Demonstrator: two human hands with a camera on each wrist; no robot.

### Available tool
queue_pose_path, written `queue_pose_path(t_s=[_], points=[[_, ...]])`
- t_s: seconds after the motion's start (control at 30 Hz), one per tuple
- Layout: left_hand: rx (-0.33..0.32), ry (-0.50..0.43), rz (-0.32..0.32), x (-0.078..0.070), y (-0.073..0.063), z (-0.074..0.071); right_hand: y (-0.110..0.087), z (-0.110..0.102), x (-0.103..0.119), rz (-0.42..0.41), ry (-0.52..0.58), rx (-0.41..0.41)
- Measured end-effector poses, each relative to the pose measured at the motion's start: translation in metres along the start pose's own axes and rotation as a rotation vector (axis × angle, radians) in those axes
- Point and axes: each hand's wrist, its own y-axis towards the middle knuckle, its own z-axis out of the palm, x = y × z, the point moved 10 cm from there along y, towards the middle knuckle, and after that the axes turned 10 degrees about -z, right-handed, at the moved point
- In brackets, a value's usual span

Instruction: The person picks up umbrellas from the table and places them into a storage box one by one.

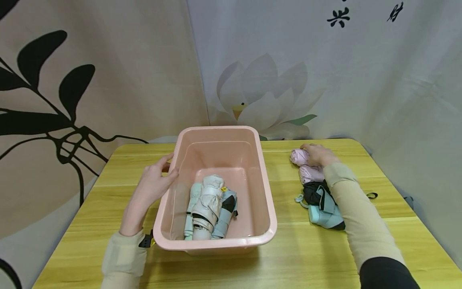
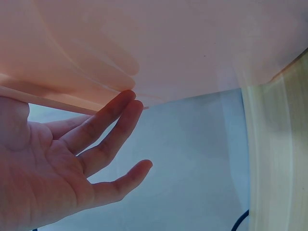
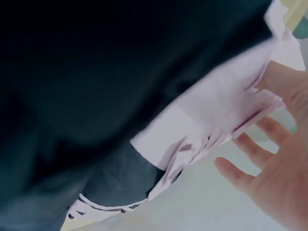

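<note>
My left hand [image 1: 156,178] is at the left rim of a pink plastic bin [image 1: 268,212], thumb over the rim; in the left wrist view its fingers [image 2: 113,122] reach the outer wall. Inside lie three folded umbrellas: a mint one [image 1: 193,204], a cream one [image 1: 209,200] wrapped on top, and a blue one [image 1: 225,212] with a black patch. On the right, my right hand [image 1: 317,154] grips the far lilac folded umbrella [image 1: 298,157], which the right wrist view shows between thumb and fingers. Another lilac bundle [image 1: 310,175] lies right under the palm.
Nearer me in the same row are a black bundle [image 1: 312,192] and a light blue folded umbrella [image 1: 325,216] with a loop strap. A dark strap loop [image 1: 371,195] shows beyond my right sleeve. Printed curtains [image 1: 263,36] hang behind the wooden table [image 1: 296,257].
</note>
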Motion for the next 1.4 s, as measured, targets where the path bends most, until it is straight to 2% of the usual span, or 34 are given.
queue_pose_path(t_s=[0.47, 1.0, 1.4], points=[[-0.011, 0.007, 0.005, -0.001, 0.001, -0.001, 0.007, 0.007, 0.002, -0.009, -0.056, -0.016], [-0.022, 0.016, 0.005, -0.002, 0.0, -0.003, 0.009, 0.012, 0.003, -0.004, -0.088, 0.018], [-0.005, 0.0, -0.011, 0.0, 0.002, -0.001, 0.009, 0.01, 0.006, -0.032, -0.141, -0.017]])
